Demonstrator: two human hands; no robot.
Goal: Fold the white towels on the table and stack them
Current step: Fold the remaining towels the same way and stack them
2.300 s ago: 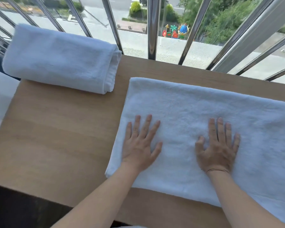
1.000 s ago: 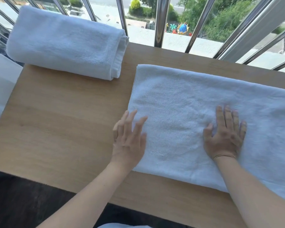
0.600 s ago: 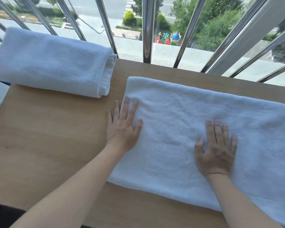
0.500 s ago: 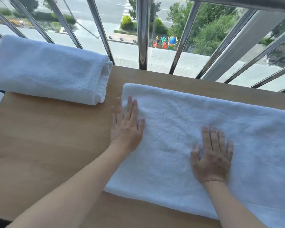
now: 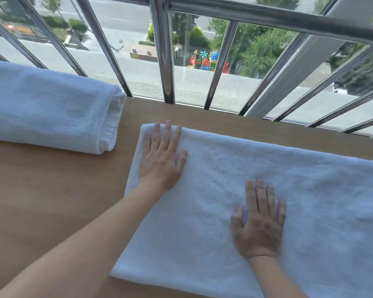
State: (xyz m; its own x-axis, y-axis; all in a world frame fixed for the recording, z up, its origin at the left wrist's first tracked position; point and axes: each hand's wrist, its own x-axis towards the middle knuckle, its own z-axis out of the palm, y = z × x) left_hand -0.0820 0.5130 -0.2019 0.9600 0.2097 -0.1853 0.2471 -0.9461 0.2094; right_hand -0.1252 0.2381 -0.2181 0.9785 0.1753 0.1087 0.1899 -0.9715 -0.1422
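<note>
Both hands flat, fingers straight: left hand (image 5: 159, 160) pressed towel (image 5: 235, 190) at far-left corner, right hand (image 5: 258, 222) mid-towel. Towel lay on table (image 5: 41, 201), right of folded towel (image 5: 47, 108). Risk: uneven pressure could bunch cloth, skew next fold.

We see our left hand (image 5: 160, 157) flat on the far left corner of the spread white towel (image 5: 235, 190), our right hand (image 5: 260, 220) flat near its middle, a folded towel (image 5: 50, 108) apart at left on the wooden table (image 5: 41, 201), metal railing (image 5: 164, 50) beyond
</note>
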